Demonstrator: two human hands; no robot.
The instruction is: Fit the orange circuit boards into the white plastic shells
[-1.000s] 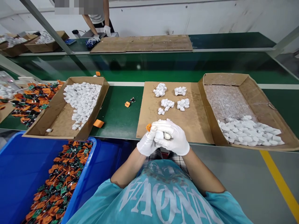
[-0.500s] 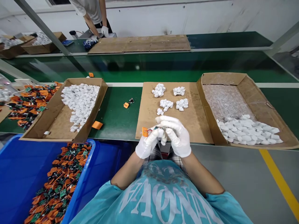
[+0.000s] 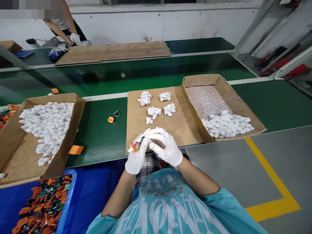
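Both my hands wear white gloves and meet over the near edge of a cardboard sheet [image 3: 185, 123]. My left hand [image 3: 136, 157] is closed on a small wired circuit board with an orange tag [image 3: 134, 147]; the tag sticks out to the left, and the board is mostly hidden by fingers. My right hand [image 3: 167, 148] is curled against the left fingertips, thumb and fingers bent inward; what they pinch is hidden. Beyond the hands, several small heaps of white pieces [image 3: 154, 112] lie on the sheet.
An open carton [image 3: 80, 109] of white pieces stands left, another carton [image 3: 193, 113] right. A loose tagged board [image 3: 110, 119] and an orange piece [image 3: 76, 149] lie on the green table. Below left, a blue bin [image 3: 73, 182] holds many tagged boards. Another person's gloved hand [image 3: 75, 38] is at the back.
The view has swung to the right, so everything on the table appears further left. My hands stay together at the sheet's near edge, with the orange tag still in the left.
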